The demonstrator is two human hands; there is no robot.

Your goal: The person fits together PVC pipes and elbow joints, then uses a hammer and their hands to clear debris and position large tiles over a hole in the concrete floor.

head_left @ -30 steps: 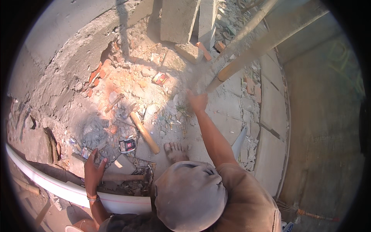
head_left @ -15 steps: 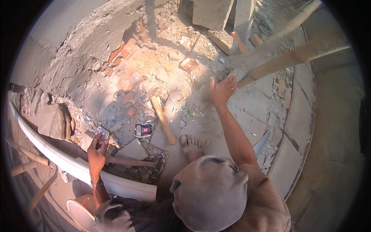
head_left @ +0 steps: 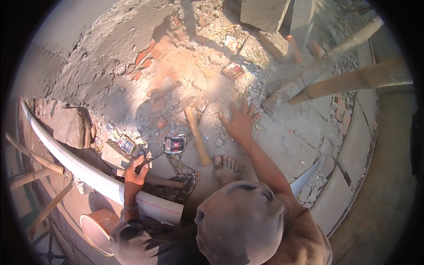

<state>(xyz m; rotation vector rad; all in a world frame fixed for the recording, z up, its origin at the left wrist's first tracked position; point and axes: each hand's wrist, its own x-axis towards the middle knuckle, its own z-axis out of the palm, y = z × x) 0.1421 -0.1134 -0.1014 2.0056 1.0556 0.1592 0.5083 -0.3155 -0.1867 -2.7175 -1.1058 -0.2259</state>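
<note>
My left hand [head_left: 134,176] is low on the left, its fingers drawn together. A small dark thing shows at the fingertips, too small to name. Just beyond it a small blue-and-white packet [head_left: 126,144] lies on a broken block. To its right rests a black box with a red mark [head_left: 174,145]. My right hand [head_left: 240,122] is palm down with fingers spread, over the dusty rubble, and nothing is in it. Between the hands lies a wooden handle [head_left: 197,137], its far end among the debris.
A long white pipe [head_left: 84,170] curves across the left, beside a bucket [head_left: 98,225]. Thick bamboo poles [head_left: 353,81] slant in at the right. Broken concrete [head_left: 265,15] stands at the back. A pale blade [head_left: 305,177] lies near my right forearm, and a bare foot [head_left: 225,168] is in front.
My left hand has left the blue-and-white packet on the block and moved right and nearer. My right hand has come down and left, its fingers now spread. The view has shifted slightly.
</note>
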